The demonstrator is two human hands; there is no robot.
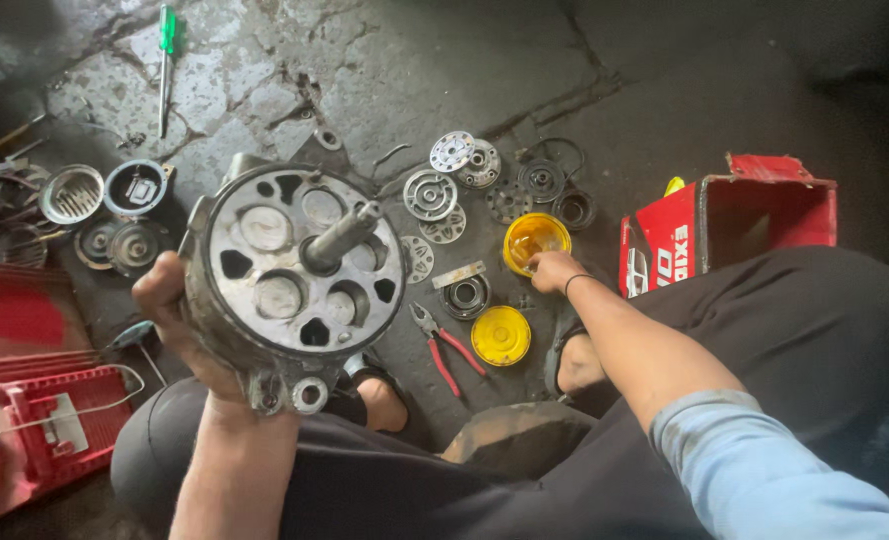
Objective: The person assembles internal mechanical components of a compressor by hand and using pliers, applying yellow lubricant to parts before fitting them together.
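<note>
Head view: the left hand (pixel 180 320) holds up a round, grimy grey metal compressor body (pixel 290 275), fingers clamped on its rim, a steel shaft (pixel 340 238) jutting from its bored face; the right hand (pixel 555 268) reaches to a small yellow plastic tub (pixel 536 240) on the cracked concrete floor (pixel 395 70), fingertips together at its rim, contents unclear; red-handled pliers (pixel 443 345) lie beside a yellow lid (pixel 501 335).

Dim, soft daylight from upper left; corners fall dark; edges slightly stretched.

The person is wearing a light blue sleeve (pixel 765 470) on the right arm, a thin black wristband (pixel 577 281), dark trousers (pixel 825 330) and sandals (pixel 568 345).
</note>
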